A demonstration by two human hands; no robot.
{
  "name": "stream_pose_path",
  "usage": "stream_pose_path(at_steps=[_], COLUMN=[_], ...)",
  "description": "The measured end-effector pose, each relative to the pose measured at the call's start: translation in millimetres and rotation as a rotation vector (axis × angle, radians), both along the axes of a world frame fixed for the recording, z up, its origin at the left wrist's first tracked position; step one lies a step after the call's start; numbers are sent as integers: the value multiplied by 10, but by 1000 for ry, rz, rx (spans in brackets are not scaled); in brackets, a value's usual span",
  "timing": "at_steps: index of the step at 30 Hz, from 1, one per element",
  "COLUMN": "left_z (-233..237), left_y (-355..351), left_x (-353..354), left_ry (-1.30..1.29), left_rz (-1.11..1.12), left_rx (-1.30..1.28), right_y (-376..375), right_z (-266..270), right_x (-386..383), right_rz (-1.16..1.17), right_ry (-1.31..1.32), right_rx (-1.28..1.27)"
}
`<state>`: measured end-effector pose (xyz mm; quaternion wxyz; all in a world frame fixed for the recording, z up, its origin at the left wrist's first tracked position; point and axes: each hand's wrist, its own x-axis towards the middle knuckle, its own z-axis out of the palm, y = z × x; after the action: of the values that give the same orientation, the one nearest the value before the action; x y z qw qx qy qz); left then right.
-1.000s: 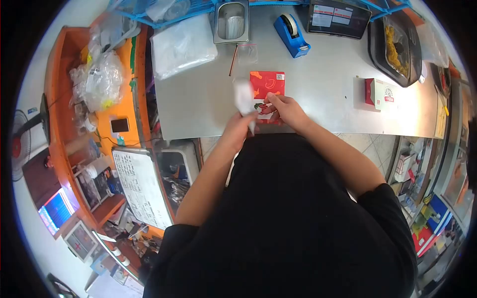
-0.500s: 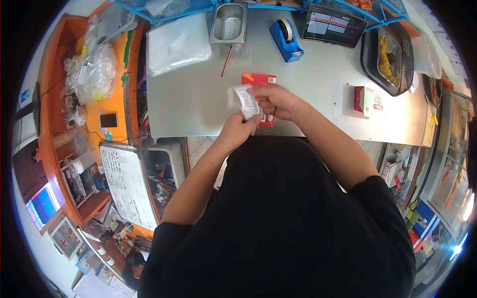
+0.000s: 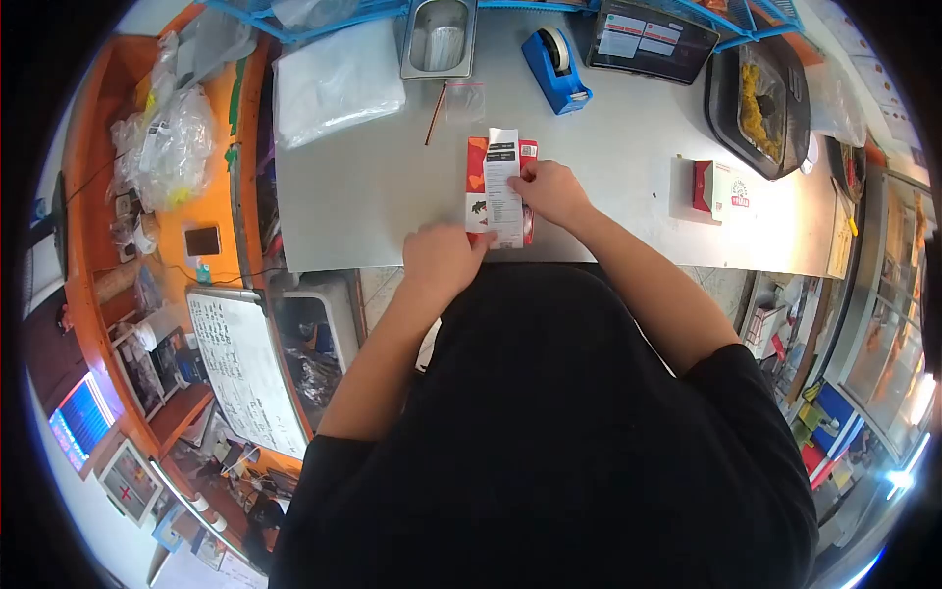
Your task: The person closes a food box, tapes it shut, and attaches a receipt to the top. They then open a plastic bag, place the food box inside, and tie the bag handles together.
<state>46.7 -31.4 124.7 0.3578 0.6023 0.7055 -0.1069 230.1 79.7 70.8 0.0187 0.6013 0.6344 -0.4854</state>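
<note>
A long white printed receipt (image 3: 504,211) lies lengthwise over a red and white printed packet (image 3: 476,177) near the front edge of the metal table. My right hand (image 3: 556,193) is closed, with thumb and forefinger at the receipt's right edge. At the lower left corner, the thumb of my left hand (image 3: 444,260) reaches the packet beside the receipt. Its other fingers, smeared by motion, point away to the left. The receipt hides the middle of the packet.
Farther back are a small clear bag (image 3: 465,103), a thin brown stick (image 3: 435,116), a metal container (image 3: 439,39), plastic bags (image 3: 339,83), a blue tape dispenser (image 3: 557,74) and a tablet (image 3: 650,44). To the right stand a red and white box (image 3: 721,191) and a black tray (image 3: 726,98).
The receipt, earlier curled up between both hands, now lies straightened along the packet. My left hand has moved left off it, and my right hand has shifted to its right edge.
</note>
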Motion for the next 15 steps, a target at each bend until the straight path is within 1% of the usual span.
stream_pose_path(at_steps=[1, 2, 4, 5, 7, 8, 10, 12, 14, 15], left_z=[-23, -70, -213, -277, -379, -426, -470, -505, -506, -501], left_y=[41, 87, 191, 228, 332, 389, 480, 561, 611, 624], left_x=[-24, -30, -35, -25, 9, -4, -111, -193, -251, -271], left_ry=[5, 3, -191, -194, -137, -146, -194, -213, -225, -225], left_rz=[-31, -29, -131, -133, -379, -389, -350, -381, -403, -420], left_rx=[182, 180, 550, 549, 792, 796, 670, 624, 582, 564], right_y=[-22, -38, -56, -67, -119, -146, -198, -241, -253, -198], right_z=[63, 123, 168, 187, 246, 270, 281, 196, -28, -23], right_x=[-7, -13, -2, 10, 16, 37, 112, 224, 415, 499], right_rz=[56, 111, 155, 198, 202, 210, 187, 168, -80, -84], right_ry=[-82, -164, -187, -209, -227, -244, -233, -219, -151, -150], right_rx=[35, 69, 93, 120, 133, 143, 122, 102, 129, 132])
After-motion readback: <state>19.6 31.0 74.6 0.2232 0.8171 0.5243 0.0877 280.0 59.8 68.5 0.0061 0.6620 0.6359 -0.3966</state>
